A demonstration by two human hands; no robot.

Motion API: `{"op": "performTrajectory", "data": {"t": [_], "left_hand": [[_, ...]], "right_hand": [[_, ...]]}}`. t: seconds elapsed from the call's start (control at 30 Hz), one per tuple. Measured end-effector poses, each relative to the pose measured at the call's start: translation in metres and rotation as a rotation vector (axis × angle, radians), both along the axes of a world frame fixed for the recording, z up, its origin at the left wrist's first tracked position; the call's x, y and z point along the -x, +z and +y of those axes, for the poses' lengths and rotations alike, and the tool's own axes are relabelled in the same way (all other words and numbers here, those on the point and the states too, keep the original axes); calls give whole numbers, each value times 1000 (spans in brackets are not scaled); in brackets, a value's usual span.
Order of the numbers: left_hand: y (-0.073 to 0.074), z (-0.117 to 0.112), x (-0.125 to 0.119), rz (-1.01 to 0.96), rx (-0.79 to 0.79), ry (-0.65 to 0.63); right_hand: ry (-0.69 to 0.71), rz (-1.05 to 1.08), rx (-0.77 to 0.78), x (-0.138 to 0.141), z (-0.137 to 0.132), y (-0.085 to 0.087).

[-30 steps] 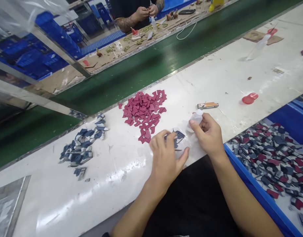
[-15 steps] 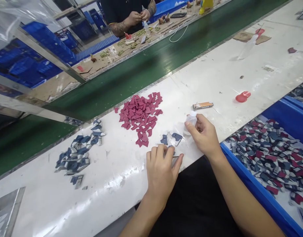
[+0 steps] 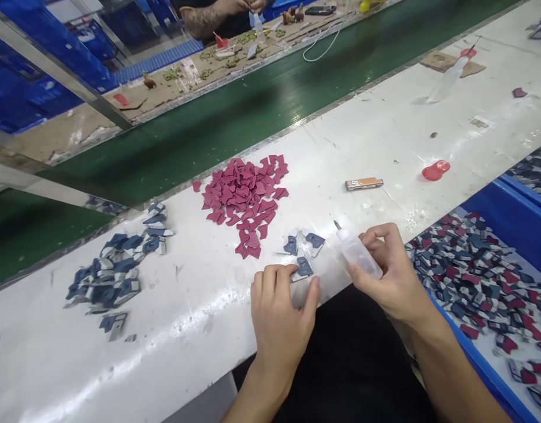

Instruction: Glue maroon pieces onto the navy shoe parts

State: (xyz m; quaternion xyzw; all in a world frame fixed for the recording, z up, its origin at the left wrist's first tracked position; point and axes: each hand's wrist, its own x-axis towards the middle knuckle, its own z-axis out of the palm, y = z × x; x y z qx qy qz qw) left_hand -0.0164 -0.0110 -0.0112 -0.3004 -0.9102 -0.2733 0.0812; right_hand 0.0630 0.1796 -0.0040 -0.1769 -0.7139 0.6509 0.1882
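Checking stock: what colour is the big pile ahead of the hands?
Maroon pile, clearest in head view.

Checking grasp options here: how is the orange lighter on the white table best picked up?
Pinch the lighter across its narrow middle, fingers coming straight down from above: it lies flat, long axis running left-right, with bare table on both long sides.

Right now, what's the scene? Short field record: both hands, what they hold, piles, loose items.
left hand: palm down on white table, fingertips on a blue-grey piece
right hand: grips squeeze bottle, nozzle aimed up-left
nearby: two loose pieces just beyond the left fingertips
red pile: mid-table, behind the hands
blue-grey pile: far left of the table
lighter: lying flat, untouched
red cap: right of the lighter
blue bin: right side, mixed red and blue-grey pieces
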Motion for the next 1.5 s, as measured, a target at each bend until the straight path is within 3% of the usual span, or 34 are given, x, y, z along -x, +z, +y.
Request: {"op": "performTrajectory", "data": {"t": [0.13,0.3,0.4,0.63,1.07,1.5], "left_hand": [[-4,11,1,24,20,21],[-6,8,4,-64,-63,-9],[-5,4,4,-103,-82,-38],[-5,4,4,-129,-105,-36],[-4,5,4,-156,-98,-20],[-2,7,3,-171,-109,-3]], "right_hand": [[-91,142,47,-3,-2,-6],[-238,210,296,7,-14,-15],[-305,177,178,14,-24,-16],[-239,144,-81,19,-33,-17],[-183,94,-207,16,-30,-15],[-242,33,-425,5,-19,0]]}}
